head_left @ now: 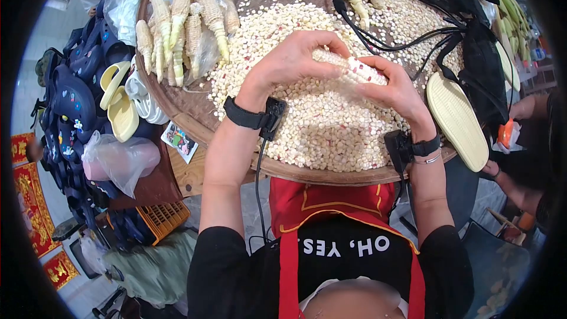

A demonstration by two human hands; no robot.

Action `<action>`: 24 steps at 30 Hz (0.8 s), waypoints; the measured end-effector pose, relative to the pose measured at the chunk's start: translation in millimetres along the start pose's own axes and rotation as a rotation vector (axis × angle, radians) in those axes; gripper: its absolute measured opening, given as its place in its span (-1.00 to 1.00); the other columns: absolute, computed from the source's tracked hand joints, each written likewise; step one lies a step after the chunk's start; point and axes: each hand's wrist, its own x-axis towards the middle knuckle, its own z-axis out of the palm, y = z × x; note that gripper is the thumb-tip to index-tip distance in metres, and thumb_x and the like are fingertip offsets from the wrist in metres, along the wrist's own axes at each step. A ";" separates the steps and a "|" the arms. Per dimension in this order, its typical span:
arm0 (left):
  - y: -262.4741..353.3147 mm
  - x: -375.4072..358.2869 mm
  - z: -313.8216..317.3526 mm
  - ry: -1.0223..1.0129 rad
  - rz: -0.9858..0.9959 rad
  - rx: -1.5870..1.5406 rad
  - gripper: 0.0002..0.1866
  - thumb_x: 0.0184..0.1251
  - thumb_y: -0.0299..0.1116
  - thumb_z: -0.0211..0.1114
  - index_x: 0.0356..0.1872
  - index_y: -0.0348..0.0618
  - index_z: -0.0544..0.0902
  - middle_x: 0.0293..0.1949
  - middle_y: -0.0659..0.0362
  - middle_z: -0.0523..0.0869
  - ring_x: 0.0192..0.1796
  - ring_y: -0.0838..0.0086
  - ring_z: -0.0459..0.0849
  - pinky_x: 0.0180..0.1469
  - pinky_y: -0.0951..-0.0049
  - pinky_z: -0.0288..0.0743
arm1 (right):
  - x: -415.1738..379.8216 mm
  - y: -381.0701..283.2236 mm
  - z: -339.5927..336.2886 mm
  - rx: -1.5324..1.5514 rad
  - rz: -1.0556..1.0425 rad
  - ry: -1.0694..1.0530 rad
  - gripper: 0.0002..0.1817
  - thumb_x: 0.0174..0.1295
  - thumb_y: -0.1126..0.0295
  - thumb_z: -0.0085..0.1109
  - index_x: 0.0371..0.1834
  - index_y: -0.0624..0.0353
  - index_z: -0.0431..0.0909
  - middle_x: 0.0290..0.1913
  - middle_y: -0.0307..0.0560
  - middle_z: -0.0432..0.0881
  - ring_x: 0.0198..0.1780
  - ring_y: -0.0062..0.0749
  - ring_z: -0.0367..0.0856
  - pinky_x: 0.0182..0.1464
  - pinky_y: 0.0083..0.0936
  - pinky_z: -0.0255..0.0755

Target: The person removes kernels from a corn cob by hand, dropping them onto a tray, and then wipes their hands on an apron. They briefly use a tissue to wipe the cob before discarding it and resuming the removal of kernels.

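Clasping a part-shelled cob (366, 71) between them, both hands meet just above the middle of the round tray (342, 176) — the left hand (301, 59) pinched round its 10 o'clock end, the right hand (397, 87) closed about its 4 o'clock end, thumb against the kernels. Its long axis slants from 10 to 4; which end is the tip I can't tell from here. Plenty looks done: loose kernels (331, 145) heap wide toward 6 o'clock, and stripped-looking cobs (205, 3) are piled at 10. White and dark-red rows remain on the held one — some shelling left, I'd judge.
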 end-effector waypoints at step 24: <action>7.5 1.0 1.3 0.079 -0.284 -0.219 -0.75 0.14 -0.35 0.38 -0.17 -0.22 0.66 -0.39 0.23 0.68 -0.38 0.62 0.63 -0.31 0.61 0.49 | 1.8 9.4 1.9 -0.384 -0.198 0.103 -0.31 -0.09 0.28 0.47 0.15 0.26 0.43 -0.14 0.02 0.67 -0.15 -0.43 0.65 -0.07 -0.50 0.49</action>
